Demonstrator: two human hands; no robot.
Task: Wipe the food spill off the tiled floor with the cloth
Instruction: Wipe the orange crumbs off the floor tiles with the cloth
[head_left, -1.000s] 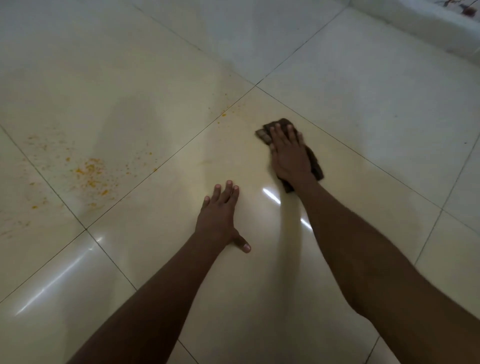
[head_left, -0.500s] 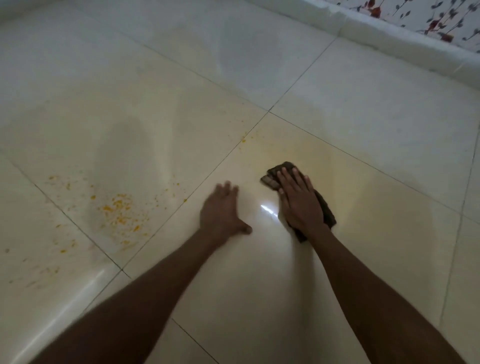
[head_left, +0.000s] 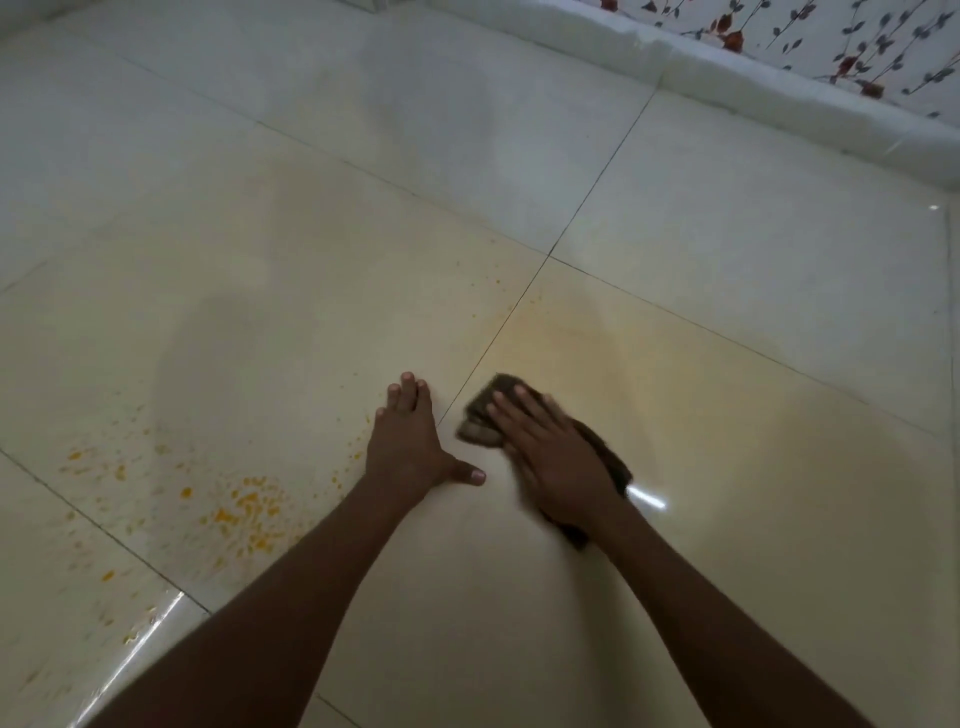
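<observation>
A dark brown cloth (head_left: 480, 415) lies flat on the cream tiled floor (head_left: 727, 312), just right of a grout line. My right hand (head_left: 556, 457) presses on it with straight, spread fingers and covers most of it. My left hand (head_left: 413, 441) rests flat on the tile beside it, fingers straight and thumb out to the right. The food spill (head_left: 244, 512) is a scatter of orange-yellow bits on the tile to the left of my left hand. A faint yellow smear (head_left: 566, 332) shows on the tile beyond the cloth.
A white skirting ledge (head_left: 675, 62) runs along the back right, below a wall with a red and grey floral pattern (head_left: 852, 57). Bright light glints off the tile (head_left: 647, 499) beside my right wrist.
My right hand has slid the cloth towards me and to the left, close to my left hand. The view has tilted up, showing more of the wall.
</observation>
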